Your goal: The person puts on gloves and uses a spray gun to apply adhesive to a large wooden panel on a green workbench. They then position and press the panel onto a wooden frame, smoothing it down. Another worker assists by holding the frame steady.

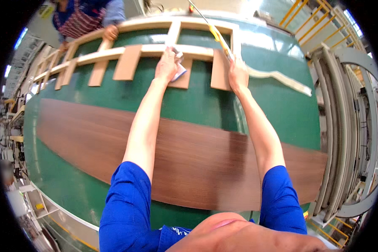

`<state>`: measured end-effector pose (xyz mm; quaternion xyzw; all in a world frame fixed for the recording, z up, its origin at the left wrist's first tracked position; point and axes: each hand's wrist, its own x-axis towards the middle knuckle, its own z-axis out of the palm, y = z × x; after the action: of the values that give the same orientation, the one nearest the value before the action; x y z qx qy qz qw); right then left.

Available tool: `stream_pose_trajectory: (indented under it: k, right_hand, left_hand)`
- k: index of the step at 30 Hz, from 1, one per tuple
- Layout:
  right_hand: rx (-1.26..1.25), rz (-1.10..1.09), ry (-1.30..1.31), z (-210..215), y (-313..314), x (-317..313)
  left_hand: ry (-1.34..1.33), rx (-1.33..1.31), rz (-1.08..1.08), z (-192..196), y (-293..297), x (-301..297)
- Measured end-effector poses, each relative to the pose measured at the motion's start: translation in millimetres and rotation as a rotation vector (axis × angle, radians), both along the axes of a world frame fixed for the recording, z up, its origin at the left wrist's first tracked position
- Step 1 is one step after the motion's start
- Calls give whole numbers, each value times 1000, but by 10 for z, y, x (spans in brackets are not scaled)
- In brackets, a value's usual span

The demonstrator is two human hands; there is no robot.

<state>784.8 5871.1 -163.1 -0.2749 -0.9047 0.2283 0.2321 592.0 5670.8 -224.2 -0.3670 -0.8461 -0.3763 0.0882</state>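
Note:
My left hand point(167, 66) is closed against the near rail of a pale wooden frame point(151, 51). Against its palm side is a small white and blue thing point(180, 71), blurred, of a kind I cannot make out. My right hand point(239, 76) is wrapped round the lower end of a long slim tool point(220, 41), yellow in its middle, that slants up over the frame's right end. Flat brown board pieces point(127, 63) stick out from under the near rail, one of them point(220, 70) beside my right hand.
A long dark wood-grain panel point(189, 155) lies across the green table point(281, 113) under my forearms. A pale bent strip point(281, 78) lies to the right. A co-worker's hand point(111, 32) rests on the frame, far left. Grey rounded machinery point(338, 130) borders the table's right edge.

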Motion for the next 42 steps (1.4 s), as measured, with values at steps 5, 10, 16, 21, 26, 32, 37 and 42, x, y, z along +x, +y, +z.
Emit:
stream_pose_trajectory:
  k: [5, 10, 16, 21, 26, 32, 37, 42]
  right_hand:
    - [316, -77, 47, -209, 245, -93]
    - [262, -50, -26, -180, 299, -166]
    - [319, 26, -30, -153, 402, -161]
    - [239, 35, -193, -125, 515, 66]
    - [182, 47, -15, 38, -31, 851]
    - [-31, 110, 45, 454, -1027, 2624]
    - [-220, 219, -92, 651, -2214, 4121]
    - [-603, 404, -170, 629, -3354, 4971]
  left_hand:
    - [416, -103, 45, 104, 212, 130]
    - [227, -280, 58, 200, 241, 51]
    - [-292, 64, 114, 546, -448, 589]
    - [-444, 306, 255, 826, -1814, 2199]
    - [-833, 756, 632, 940, -3285, 3596]
    - [-765, 730, 777, 1390, -4364, 4565]
    - [-934, 726, 682, 1474, -4680, 5336]
    - [-1008, 762, 796, 1310, -5152, 6329]
